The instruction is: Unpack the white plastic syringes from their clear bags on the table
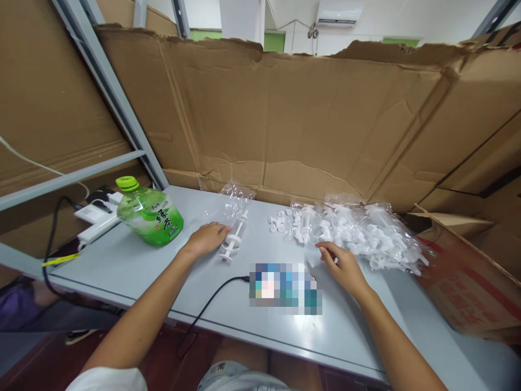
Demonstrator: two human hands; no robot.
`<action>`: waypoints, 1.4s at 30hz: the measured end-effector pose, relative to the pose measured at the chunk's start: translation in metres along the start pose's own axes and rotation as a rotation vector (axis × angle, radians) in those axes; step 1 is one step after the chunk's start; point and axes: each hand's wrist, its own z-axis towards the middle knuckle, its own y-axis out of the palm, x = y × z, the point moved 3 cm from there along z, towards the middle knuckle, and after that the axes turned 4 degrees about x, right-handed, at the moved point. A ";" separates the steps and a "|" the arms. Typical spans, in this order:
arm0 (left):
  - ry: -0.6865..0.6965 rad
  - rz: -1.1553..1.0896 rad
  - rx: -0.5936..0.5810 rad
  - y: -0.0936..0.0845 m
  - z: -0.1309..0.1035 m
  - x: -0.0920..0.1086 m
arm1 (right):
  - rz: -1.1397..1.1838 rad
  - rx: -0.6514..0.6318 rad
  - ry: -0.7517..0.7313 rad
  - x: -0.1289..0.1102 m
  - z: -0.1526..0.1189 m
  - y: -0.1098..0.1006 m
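My left hand [209, 239] lies low on the table, fingers stretched out and their tips against the side of a clear plastic syringe [236, 233]. White finger flanges and a plunger end show at the syringe's near end. On the right, my right hand [342, 266] has its fingers curled, thumb and forefinger close together. A faint, see-through patch shows at those fingertips; whether it is a piece of plastic held there I cannot tell. Just beyond that hand lie clear bags of white plastic parts [345, 228]. Several loose white rings [279, 221] sit left of the bags.
A green tea bottle [152, 214] stands at the left, near a white power strip [97, 228]. Crumpled clear wrap [236, 198] lies behind the syringe. A blurred-out device [285, 288] with a black cable [215, 296] lies in front. Cardboard [285, 119] walls the back; a carton [468, 277] stands right.
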 end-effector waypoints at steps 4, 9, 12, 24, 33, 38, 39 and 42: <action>-0.031 0.055 -0.071 0.001 -0.007 0.010 | -0.005 0.000 0.004 -0.003 -0.001 -0.001; -0.068 0.192 0.042 -0.006 -0.013 0.031 | -0.002 0.002 -0.002 -0.003 -0.001 0.000; -0.005 0.142 0.064 -0.006 -0.013 0.045 | -0.001 0.001 -0.008 -0.001 -0.001 0.002; -0.017 -0.911 0.006 -0.014 -0.002 0.080 | 0.091 0.029 -0.020 -0.010 -0.005 0.001; 0.165 -1.610 -0.243 -0.016 -0.039 0.168 | 0.743 -0.065 -0.083 -0.033 -0.013 0.013; 0.332 -1.418 -0.367 -0.001 -0.044 0.179 | 0.912 -0.005 0.096 -0.028 -0.011 0.006; 0.324 -1.406 -0.343 0.000 -0.042 0.177 | 0.911 0.004 0.122 -0.027 -0.010 0.003; 0.298 -1.389 -0.175 -0.005 -0.034 0.164 | 0.947 -0.001 0.153 -0.026 -0.008 -0.002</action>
